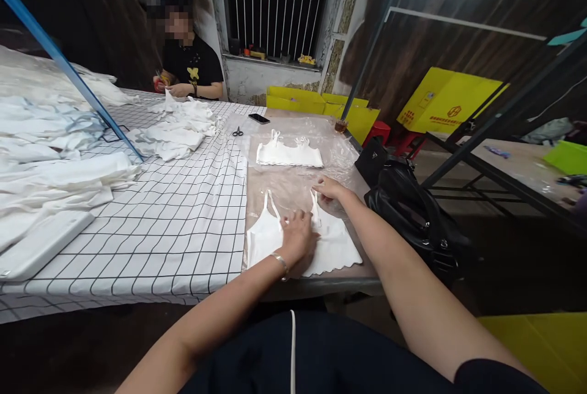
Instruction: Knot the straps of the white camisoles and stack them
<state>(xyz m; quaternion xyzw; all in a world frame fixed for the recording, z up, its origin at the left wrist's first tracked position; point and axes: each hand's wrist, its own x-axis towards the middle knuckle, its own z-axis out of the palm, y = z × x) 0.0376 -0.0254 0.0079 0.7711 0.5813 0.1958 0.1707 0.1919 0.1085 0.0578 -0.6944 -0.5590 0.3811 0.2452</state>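
A white camisole top point(337, 244) with thin straps and a scalloped hem lies spread at the table's front edge. My left hand point(298, 236), with a bracelet at the wrist, rests on the middle of it, fingers bent and lying on the fabric. At its upper right, my right hand point(329, 188) is closed on the top's shoulder strap point(314, 199). Farther back, white tops point(290, 154) lie neatly with their straps away from me, on clear plastic sheeting point(284, 185). Part of the near camisole is hidden under my left hand.
Left are a checked cloth point(192, 223), heaped white garments point(59, 180) and a white box-like object point(43, 244). Scissors point(237, 132) and a phone point(259, 118) lie farther back. Black bags point(403, 198) crowd the right edge. Across the table sits a person point(195, 66) handling fabric.
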